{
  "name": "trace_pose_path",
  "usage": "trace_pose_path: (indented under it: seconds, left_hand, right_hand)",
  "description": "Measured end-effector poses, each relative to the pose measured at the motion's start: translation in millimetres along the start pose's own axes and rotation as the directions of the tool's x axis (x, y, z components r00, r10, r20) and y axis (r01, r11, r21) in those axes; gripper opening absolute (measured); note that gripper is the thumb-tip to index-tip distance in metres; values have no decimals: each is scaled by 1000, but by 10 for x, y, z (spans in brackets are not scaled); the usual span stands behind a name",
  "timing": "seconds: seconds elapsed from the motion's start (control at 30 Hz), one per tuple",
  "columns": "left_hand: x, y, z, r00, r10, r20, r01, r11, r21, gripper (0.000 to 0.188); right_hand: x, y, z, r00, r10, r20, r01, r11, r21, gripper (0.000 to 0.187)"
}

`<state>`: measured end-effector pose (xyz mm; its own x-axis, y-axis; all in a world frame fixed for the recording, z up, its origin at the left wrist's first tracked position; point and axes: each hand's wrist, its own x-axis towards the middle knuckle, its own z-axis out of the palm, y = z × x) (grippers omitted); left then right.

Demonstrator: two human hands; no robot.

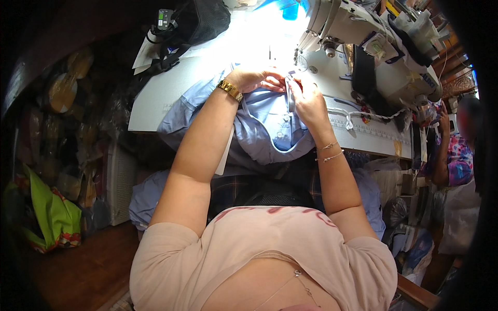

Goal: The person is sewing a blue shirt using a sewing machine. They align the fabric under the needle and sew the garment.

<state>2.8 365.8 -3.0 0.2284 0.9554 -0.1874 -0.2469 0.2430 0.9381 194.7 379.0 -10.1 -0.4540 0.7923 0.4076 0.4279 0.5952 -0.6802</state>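
A light blue buttoned shirt lies bunched over the front edge of the white sewing table and hangs toward my lap. My left hand, with a gold watch at the wrist, has its fingers bent onto the shirt's upper edge. Close beside it, my right hand pinches a narrow folded strip of the same shirt between thumb and fingers. The fingertips of both hands nearly meet there. Bright light washes out the table just beyond them. Small buttons show on the shirt's front below the hands.
A white sewing machine stands at the back right, its needle area just beyond my hands. A white cord lies on the table at right. A black mesh bag sits at back left. Another person is at far right.
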Motion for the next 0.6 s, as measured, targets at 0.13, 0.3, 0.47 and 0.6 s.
trace_pose_path:
  seconds: [0.13,0.3,0.47,0.6]
  left_hand:
    - [15,16,2,999,-45,-15,45,999,13,28]
    - [-6,26,0,999,-36,5,36,999,17,28]
    - [2,28,52,1000,10,-1,-9,995,99,23]
    - [87,-72,39,896,348,-276,-81,739,669,22]
  right_hand:
    - [39,-52,18,1000,6,8,-6,1000,8,23]
    - [61,-56,29,996,85,10,-85,995,43,23]
    - [64,77,26,998,29,-52,-27,999,31,20]
    - [-48,326,-454,985,115,-129,-145,956,-255,25]
